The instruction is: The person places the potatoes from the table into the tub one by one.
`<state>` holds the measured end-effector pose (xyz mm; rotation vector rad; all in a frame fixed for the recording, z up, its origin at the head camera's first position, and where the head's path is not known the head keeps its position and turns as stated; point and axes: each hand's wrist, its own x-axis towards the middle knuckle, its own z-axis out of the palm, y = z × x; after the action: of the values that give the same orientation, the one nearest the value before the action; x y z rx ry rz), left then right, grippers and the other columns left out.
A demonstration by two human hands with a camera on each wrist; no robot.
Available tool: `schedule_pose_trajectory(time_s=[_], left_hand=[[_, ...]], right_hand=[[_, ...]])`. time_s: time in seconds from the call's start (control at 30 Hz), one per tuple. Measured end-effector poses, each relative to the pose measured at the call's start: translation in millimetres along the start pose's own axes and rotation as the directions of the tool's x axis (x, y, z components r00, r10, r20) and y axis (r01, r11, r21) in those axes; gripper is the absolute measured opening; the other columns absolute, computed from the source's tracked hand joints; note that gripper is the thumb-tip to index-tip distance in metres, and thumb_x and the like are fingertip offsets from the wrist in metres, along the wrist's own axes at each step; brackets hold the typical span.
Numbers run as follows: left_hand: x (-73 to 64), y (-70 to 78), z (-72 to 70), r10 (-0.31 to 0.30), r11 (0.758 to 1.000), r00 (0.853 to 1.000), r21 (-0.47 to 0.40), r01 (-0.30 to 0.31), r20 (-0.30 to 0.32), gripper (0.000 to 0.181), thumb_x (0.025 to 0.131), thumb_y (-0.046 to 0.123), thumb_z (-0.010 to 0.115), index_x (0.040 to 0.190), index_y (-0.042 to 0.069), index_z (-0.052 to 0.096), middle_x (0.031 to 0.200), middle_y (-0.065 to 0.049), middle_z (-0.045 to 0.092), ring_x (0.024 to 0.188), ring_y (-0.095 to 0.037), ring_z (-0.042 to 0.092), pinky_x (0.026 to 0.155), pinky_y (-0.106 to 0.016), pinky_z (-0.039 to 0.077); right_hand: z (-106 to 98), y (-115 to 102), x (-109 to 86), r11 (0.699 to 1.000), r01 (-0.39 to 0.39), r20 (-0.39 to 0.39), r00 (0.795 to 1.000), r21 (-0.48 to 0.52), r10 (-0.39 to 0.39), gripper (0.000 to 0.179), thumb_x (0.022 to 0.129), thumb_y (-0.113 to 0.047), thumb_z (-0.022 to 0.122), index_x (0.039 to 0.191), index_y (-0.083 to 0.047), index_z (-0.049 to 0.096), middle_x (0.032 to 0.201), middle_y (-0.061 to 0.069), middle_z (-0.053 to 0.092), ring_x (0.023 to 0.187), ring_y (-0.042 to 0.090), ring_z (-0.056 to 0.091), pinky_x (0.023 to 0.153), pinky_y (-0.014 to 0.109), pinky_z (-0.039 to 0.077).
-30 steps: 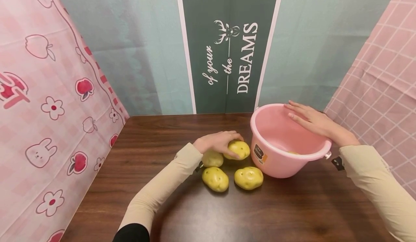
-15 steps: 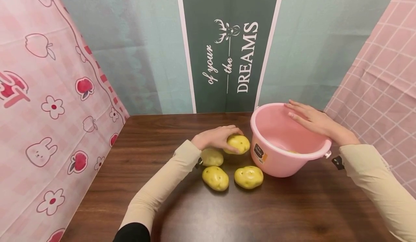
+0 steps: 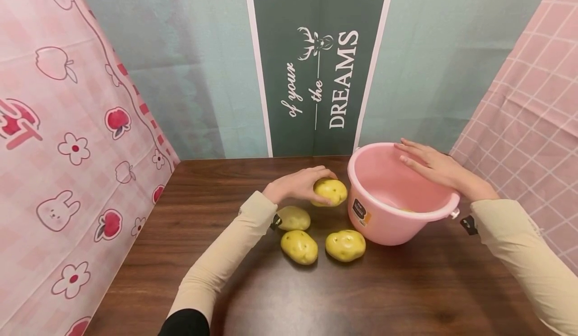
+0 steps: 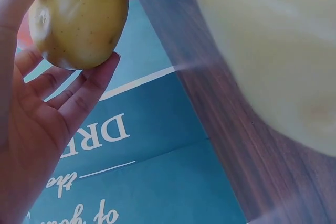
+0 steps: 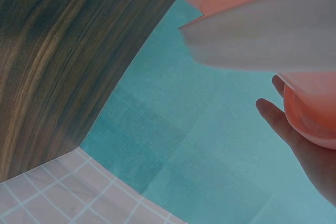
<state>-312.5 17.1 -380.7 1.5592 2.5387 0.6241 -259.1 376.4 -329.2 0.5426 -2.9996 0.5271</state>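
Observation:
In the head view my left hand (image 3: 295, 184) grips a yellow potato (image 3: 331, 192) between thumb and fingers, raised beside the left wall of a pink bucket (image 3: 388, 228). The left wrist view shows the fingertips curved under that potato (image 4: 81, 19). Three more potatoes lie on the table: one under my left wrist (image 3: 295, 218), one in front of it (image 3: 299, 247), and one near the bucket's foot (image 3: 345, 246). My right hand (image 3: 431, 168) rests with straight fingers on the bucket's far right rim. A sliver of yellow shows inside the bucket, mostly hidden by its front wall.
The brown wooden table (image 3: 253, 296) ends at a teal and dark green cloth backdrop (image 3: 203, 75) with lettering. Pink patterned cloths stand at the left (image 3: 90, 175) and right (image 3: 519, 125). A white handle knob (image 3: 455, 214) juts from the bucket's right side.
My left hand has lifted the potato slightly upward, away from the other potatoes beneath it. The right hand, the bucket and the potatoes on the table stay where they were.

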Motion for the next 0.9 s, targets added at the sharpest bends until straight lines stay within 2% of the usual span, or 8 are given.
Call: schedule_pose_trajectory(time_s=[0.6,0.9], left_hand=[[-0.5,4.6,-15.0,0.032,0.999,0.998,0.008,-0.031,-0.046,0.061,0.074,0.054,0.069,0.123,0.022,0.052,0.105,0.010,0.049,0.094,-0.004,0.048,0.084,-0.020,0.041],[-2.1,5.8,-19.6,0.028,1.000,0.998,0.016,-0.027,-0.057,0.062,0.074,0.055,0.069,0.123,0.022,0.052,0.107,0.009,0.049,0.094,-0.005,0.048,0.083,-0.020,0.041]], right_hand=[[-3,-2,-0.4,1.000,0.001,0.004,1.000,-0.007,-0.001,0.050,0.097,-0.042,0.041,0.144,-0.025,0.035,0.153,0.008,0.022,0.136,0.041,0.023,0.095,0.068,0.022],[-2,-2,-1.1,1.000,-0.009,0.016,1.000,-0.011,0.009,0.051,0.097,-0.043,0.041,0.144,-0.026,0.033,0.153,0.008,0.021,0.135,0.041,0.023,0.094,0.069,0.023]])
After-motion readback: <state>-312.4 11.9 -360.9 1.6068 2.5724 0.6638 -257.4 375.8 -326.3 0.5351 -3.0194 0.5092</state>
